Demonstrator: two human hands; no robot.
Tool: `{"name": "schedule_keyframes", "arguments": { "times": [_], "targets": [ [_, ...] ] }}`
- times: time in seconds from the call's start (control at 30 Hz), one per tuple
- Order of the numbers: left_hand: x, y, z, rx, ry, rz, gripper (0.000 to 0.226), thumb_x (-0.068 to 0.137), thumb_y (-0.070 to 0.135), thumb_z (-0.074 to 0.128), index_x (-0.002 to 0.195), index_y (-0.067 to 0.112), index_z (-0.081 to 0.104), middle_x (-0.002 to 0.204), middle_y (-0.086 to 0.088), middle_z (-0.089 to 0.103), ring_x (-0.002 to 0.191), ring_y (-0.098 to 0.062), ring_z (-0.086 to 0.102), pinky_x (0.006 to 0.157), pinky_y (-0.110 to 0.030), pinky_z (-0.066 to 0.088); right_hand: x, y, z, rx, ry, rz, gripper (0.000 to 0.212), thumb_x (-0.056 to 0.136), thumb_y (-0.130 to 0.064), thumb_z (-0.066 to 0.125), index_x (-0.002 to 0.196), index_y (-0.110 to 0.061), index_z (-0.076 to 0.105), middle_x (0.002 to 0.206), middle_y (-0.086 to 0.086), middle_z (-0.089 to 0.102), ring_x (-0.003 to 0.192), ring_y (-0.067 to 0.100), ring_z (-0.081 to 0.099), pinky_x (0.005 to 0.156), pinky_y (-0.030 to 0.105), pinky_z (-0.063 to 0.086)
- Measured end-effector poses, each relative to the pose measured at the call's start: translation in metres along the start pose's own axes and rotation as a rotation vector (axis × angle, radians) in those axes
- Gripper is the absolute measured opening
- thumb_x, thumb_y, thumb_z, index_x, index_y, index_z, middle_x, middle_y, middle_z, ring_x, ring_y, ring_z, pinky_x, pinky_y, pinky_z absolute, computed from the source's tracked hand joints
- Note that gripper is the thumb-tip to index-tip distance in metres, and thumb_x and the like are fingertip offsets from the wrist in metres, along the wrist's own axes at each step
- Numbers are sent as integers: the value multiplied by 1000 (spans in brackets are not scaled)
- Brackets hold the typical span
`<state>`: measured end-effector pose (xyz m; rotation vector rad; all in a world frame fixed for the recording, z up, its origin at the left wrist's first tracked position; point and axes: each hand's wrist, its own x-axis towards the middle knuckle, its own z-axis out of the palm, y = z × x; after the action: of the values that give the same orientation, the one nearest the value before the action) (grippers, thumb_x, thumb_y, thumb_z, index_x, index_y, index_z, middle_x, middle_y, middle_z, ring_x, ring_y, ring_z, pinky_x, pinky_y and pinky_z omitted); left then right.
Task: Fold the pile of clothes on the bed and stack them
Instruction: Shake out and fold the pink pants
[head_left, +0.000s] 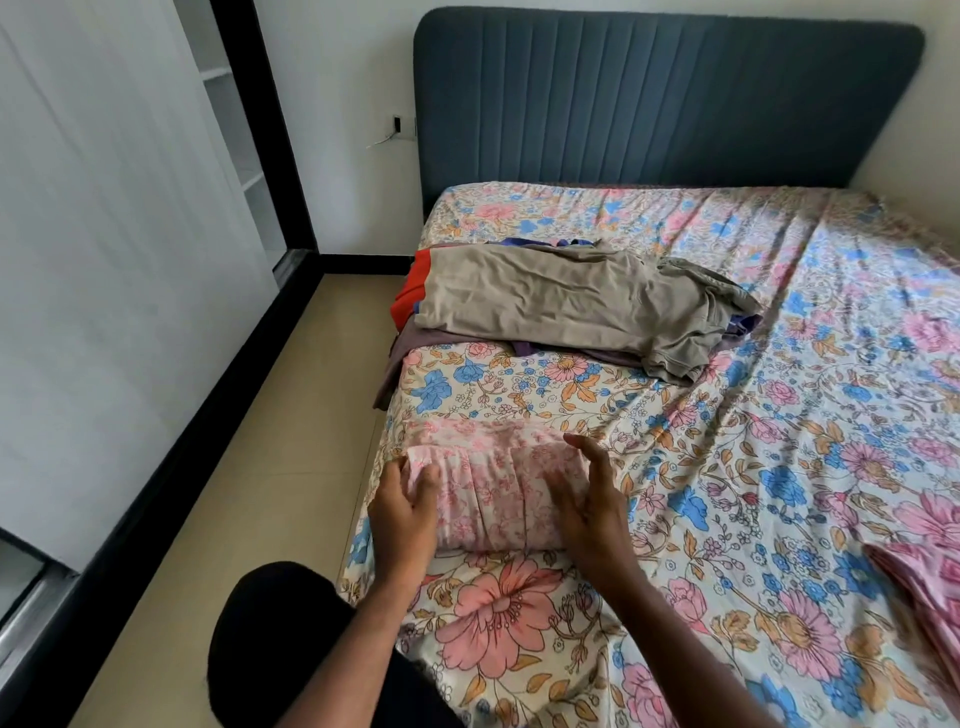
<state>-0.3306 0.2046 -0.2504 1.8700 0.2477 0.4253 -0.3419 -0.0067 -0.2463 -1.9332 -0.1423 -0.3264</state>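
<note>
A bedroom with pale walls, a tiled floor (218, 519) and one bed (779, 467) under a floral sheet, backed by one dark blue padded headboard (665, 98). Near the bed's left edge, close to the person, lies one folded pink floral garment (498, 488). The left hand (405, 514) rests on its left end, fingers curled over the fabric edge and holding it. The right hand (587, 504) stands at its right end with straight fingers pressed against the side, grasping nothing. Farther up the bed, well apart from the folded piece, sits one unfolded pile of clothes (561, 306): a khaki garment on top, with orange, purple and brown pieces showing beneath. One more pink cloth (924, 597) lies at the right edge of view.
</note>
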Motion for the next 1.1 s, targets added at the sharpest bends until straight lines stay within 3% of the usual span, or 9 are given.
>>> {"name": "schedule_keyframes", "arguments": {
  "times": [0.13,0.3,0.5,0.6,0.7,0.8,0.9,1.0,1.1],
  "targets": [
    [30,7,16,149,116,115,20,105,24,50,110,6,57,72,1,63,48,-3,54,39,-15,38,28,-11,5,-134,114,-60,34,106,-23,52,132,-43,44,92,-12,67,65,-2,64,50,10,45],
    [68,-3,34,422,51,66,27,106,26,44,119,6,56,77,-5,65,60,-21,63,47,-31,51,60,7,18,-392,102,130,37,110,-29,40,145,-37,32,110,7,67,71,13,61,55,32,52],
    [72,-31,38,458,61,-61,25,105,19,44,99,4,63,66,-1,59,52,-16,58,44,-27,46,64,14,20,-470,158,386,45,102,-20,55,142,-20,36,122,8,51,86,11,47,61,17,30],
    [74,-33,31,452,112,-90,22,104,20,47,94,6,60,76,-10,65,65,-27,64,55,-40,57,63,13,15,-412,232,497,37,100,-31,60,131,-17,46,127,8,49,100,15,43,84,29,36],
    [74,-30,21,483,100,-168,34,105,34,45,90,7,60,79,-10,64,67,-25,60,58,-35,51,59,16,9,-536,235,461,41,99,-48,58,126,-17,53,122,6,56,101,17,48,85,33,39],
    [72,-22,16,552,8,-286,51,102,56,39,88,10,58,76,-4,60,63,-18,56,56,-26,37,56,16,4,-674,147,514,66,99,-68,41,131,-12,53,122,10,59,108,24,56,87,37,46],
    [75,-19,17,551,-108,-377,65,92,73,44,98,9,52,82,-5,62,67,-19,58,52,-25,34,61,17,7,-732,-10,561,83,95,-78,22,114,-7,61,100,9,68,90,26,65,86,37,53],
    [81,-19,18,541,-178,-417,83,79,81,55,105,3,54,87,-9,67,66,-20,60,51,-25,39,70,11,6,-535,-157,611,69,98,-71,36,92,-9,67,84,5,71,78,27,71,84,43,60],
    [80,-14,18,515,-280,-445,74,82,69,64,110,1,63,84,-7,70,64,-20,62,60,-31,54,71,2,3,-280,-163,596,43,102,-50,52,96,-8,57,92,8,71,84,28,73,81,48,62]
  ]
}}
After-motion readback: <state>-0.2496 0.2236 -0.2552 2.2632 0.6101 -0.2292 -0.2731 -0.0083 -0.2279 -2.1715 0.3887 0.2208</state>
